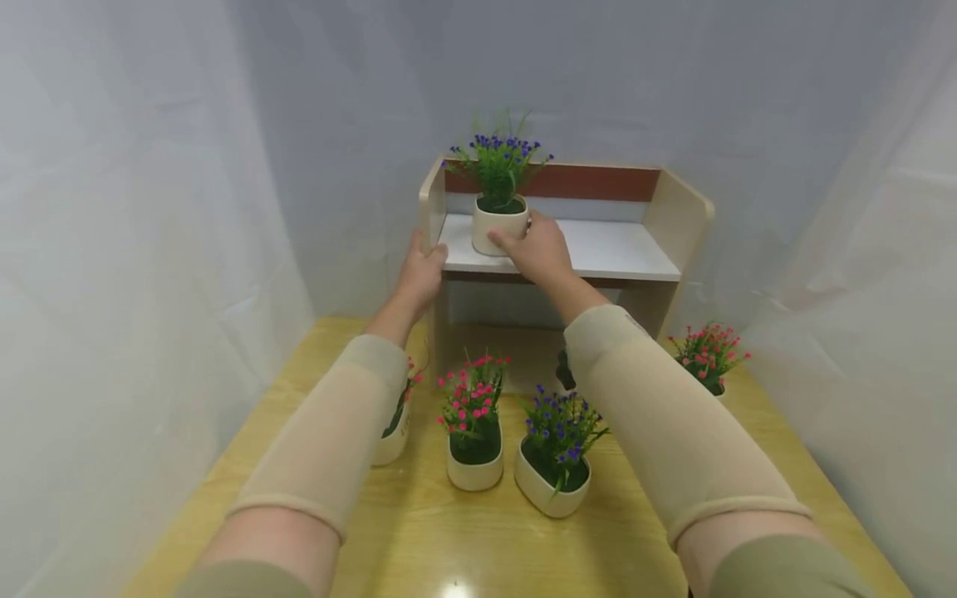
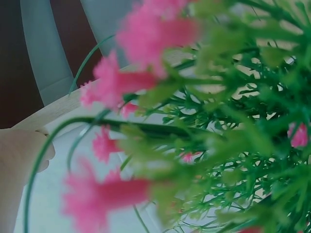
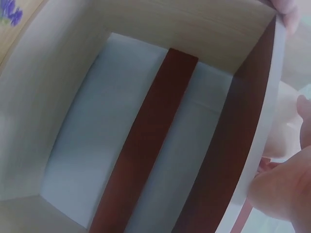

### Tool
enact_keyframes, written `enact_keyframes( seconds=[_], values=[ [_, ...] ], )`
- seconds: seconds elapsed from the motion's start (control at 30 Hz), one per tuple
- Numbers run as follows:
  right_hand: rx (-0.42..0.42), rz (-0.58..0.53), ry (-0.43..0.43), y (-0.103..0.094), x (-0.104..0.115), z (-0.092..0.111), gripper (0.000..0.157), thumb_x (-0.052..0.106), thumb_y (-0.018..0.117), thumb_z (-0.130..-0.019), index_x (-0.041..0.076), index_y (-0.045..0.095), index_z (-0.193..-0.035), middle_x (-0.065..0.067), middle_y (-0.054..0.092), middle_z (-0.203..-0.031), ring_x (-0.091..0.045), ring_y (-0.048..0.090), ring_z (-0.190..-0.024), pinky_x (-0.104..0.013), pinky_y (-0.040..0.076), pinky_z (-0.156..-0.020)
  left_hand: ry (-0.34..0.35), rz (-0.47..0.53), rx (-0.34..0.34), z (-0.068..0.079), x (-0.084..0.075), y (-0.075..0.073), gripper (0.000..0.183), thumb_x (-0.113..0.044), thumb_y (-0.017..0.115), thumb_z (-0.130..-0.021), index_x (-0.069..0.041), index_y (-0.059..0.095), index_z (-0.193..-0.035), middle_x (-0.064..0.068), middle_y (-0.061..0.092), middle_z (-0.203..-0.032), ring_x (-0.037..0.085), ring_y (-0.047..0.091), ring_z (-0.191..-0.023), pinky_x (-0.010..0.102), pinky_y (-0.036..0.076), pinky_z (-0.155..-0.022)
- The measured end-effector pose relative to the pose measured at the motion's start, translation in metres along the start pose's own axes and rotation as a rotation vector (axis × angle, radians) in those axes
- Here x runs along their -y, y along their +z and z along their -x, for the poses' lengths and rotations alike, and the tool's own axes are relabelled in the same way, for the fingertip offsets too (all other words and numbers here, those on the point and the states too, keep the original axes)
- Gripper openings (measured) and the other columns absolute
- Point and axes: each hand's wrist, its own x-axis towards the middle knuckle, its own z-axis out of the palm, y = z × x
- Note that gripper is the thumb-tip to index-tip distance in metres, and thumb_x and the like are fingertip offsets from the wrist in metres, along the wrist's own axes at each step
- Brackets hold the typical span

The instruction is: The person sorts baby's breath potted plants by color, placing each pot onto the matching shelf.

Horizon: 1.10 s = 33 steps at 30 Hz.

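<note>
In the head view my right hand (image 1: 542, 249) holds a cream pot of purple artificial flowers (image 1: 499, 228) by its right side, thumb across the front. This pot is upright at the left end of the white upper board of a small desktop shelf (image 1: 613, 245). My left hand (image 1: 420, 278) grips the front edge of the shelf's left side panel (image 1: 434, 203), thumb on the inner side. The left wrist view shows part of the left hand (image 2: 19, 155) behind blurred pink flowers (image 2: 107, 189). In the right wrist view the right hand (image 3: 286, 189) is beside the pot (image 3: 283, 121), above the lower compartment.
On the wooden table (image 1: 463, 548), in front of the shelf, stand a pink-flowered pot (image 1: 474, 465) and a purple-flowered pot (image 1: 549, 490). Another pot (image 1: 390, 448) is partly behind the left sleeve. At the right is a further pink-flowered plant (image 1: 709, 357). White curtains (image 1: 149, 249) surround the table.
</note>
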Motion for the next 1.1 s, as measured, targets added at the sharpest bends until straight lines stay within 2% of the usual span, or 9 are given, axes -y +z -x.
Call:
enact_keyframes(
  seconds=[0.1,0.2,0.37,0.5,0.7,0.97,1.1],
  values=[
    [0.015,-0.037,-0.005,-0.003,-0.001,0.000,0.084,0.055,0.073,-0.100,-0.003,0.048,-0.156,-0.024,0.060,-0.155,-0.038,0.058,-0.145,-0.050,0.049,-0.123,0.001,0.004,0.000,-0.002,0.001,0.000,0.067,-0.033,0.046,-0.116,-0.027,0.014,-0.175,0.012,0.025,-0.181,0.033,0.021,-0.170,0.054,0.017,-0.140],
    [0.048,-0.100,-0.002,-0.007,-0.003,0.003,0.090,0.053,0.073,-0.101,0.000,0.038,-0.165,-0.023,0.048,-0.166,-0.039,0.049,-0.154,-0.051,0.045,-0.128,0.018,0.012,0.000,-0.004,0.001,0.001,0.065,-0.031,0.046,-0.115,-0.028,0.018,-0.173,0.012,0.029,-0.180,0.033,0.024,-0.169,0.054,0.019,-0.140],
    [0.094,-0.223,0.022,-0.012,-0.008,0.015,0.092,0.048,0.072,-0.102,0.009,0.026,-0.172,-0.019,0.037,-0.173,-0.037,0.042,-0.159,-0.051,0.044,-0.129,-0.011,0.006,0.007,-0.004,0.003,-0.001,0.070,-0.032,0.046,-0.116,-0.027,0.009,-0.176,0.010,0.021,-0.183,0.032,0.018,-0.171,0.053,0.014,-0.141],
    [0.102,-0.278,0.003,-0.014,-0.011,0.026,0.090,0.047,0.073,-0.102,0.015,0.027,-0.172,-0.017,0.035,-0.174,-0.036,0.040,-0.161,-0.052,0.044,-0.129,-0.033,0.008,0.008,-0.004,0.007,-0.004,0.075,-0.034,0.045,-0.116,-0.024,0.002,-0.176,0.012,0.014,-0.184,0.033,0.013,-0.172,0.052,0.010,-0.141],
    [0.101,-0.320,-0.019,-0.023,-0.013,0.045,0.088,0.052,0.072,-0.101,0.024,0.028,-0.173,-0.009,0.034,-0.176,-0.033,0.036,-0.164,-0.054,0.045,-0.128,0.028,0.025,0.017,-0.010,0.011,-0.008,0.067,-0.030,0.045,-0.116,-0.025,0.013,-0.175,0.013,0.025,-0.181,0.034,0.021,-0.169,0.054,0.017,-0.140],
    [0.089,-0.378,-0.051,-0.036,-0.015,0.076,0.079,0.043,0.072,-0.104,0.022,0.034,-0.170,-0.007,0.033,-0.177,-0.030,0.034,-0.165,-0.051,0.034,-0.135,0.031,0.022,0.020,-0.013,0.013,-0.014,0.070,-0.032,0.045,-0.115,-0.029,0.009,-0.175,0.011,0.022,-0.182,0.033,0.019,-0.170,0.054,0.016,-0.141],
    [0.093,-0.387,-0.054,-0.043,-0.023,0.094,0.076,0.046,0.070,-0.105,0.023,0.036,-0.169,-0.004,0.034,-0.177,-0.028,0.033,-0.166,-0.051,0.033,-0.136,0.033,0.023,0.020,-0.014,0.013,-0.017,0.072,-0.032,0.045,-0.115,-0.027,0.007,-0.176,0.011,0.020,-0.183,0.031,0.018,-0.171,0.050,0.014,-0.141]
  ],
)
